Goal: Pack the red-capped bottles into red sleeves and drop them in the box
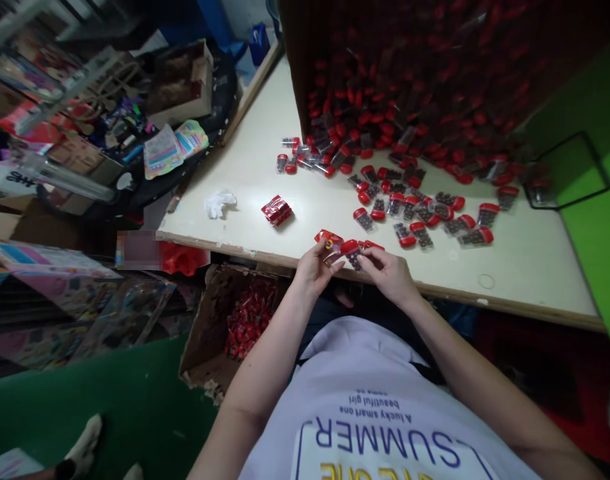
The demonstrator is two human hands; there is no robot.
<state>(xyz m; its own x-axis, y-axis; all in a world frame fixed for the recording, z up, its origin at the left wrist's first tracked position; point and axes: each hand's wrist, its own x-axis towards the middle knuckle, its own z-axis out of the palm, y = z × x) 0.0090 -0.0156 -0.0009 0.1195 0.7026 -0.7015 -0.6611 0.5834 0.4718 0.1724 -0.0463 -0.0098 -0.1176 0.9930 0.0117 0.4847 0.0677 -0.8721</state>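
Along the table's near edge (225, 248), going rightward, a crumpled white glove (219, 204), perhaps tissue, lies near a bundled red packet (277, 211). The left hand (319, 270) pinches a red-topped packet (329, 241) in narrow fingers; just beside it, the right hand (387, 275) pinches a red-capped clear tube (353, 257), below scattered tubes (422, 235).

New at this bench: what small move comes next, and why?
Probably bring the red-capped tube in the right hand against the red bundle in the left hand: the two sit close, and a similar bundle lies on the table.
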